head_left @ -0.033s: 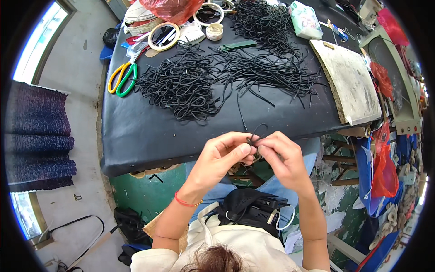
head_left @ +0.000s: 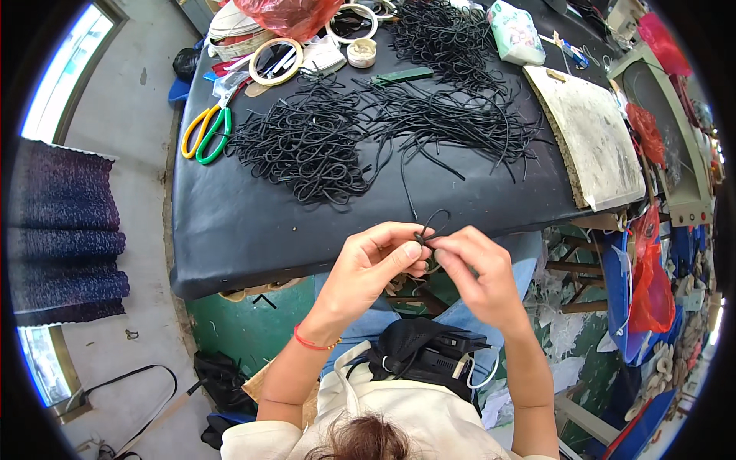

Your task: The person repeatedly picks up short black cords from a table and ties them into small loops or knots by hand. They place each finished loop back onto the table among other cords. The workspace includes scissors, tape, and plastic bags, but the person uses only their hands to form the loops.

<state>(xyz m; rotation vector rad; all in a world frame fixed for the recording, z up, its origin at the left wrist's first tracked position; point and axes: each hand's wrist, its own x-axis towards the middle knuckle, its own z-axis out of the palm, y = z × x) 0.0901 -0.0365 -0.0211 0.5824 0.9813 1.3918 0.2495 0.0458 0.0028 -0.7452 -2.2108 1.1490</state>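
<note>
Just off the table's near edge, my left hand (head_left: 377,259) pinches a thin black cord (head_left: 439,220) between thumb and fingers. Facing it, my right hand (head_left: 475,264) grips the same cord with closed thumb and forefinger. A small loop of the cord rises above the fingertips, and part of it is bunched where the hands meet; the fingers hide the rest. Beyond my hands, a heap of looped black cords (head_left: 307,146) lies on the table to the left. Straighter black cords (head_left: 460,123) spread to its right, one trailing toward me.
Scissors with yellow and green handles (head_left: 208,134) lie on the black-covered table (head_left: 230,245) at left. Tape rings (head_left: 277,61), a small round tub (head_left: 362,53) and a red plastic bag (head_left: 295,15) sit farther back. A pale board (head_left: 586,142) occupies the right side.
Both hands stay nearly in place, still pinching the cord. My right fingers have shifted very slightly, and the small loop stands a little differently.
</note>
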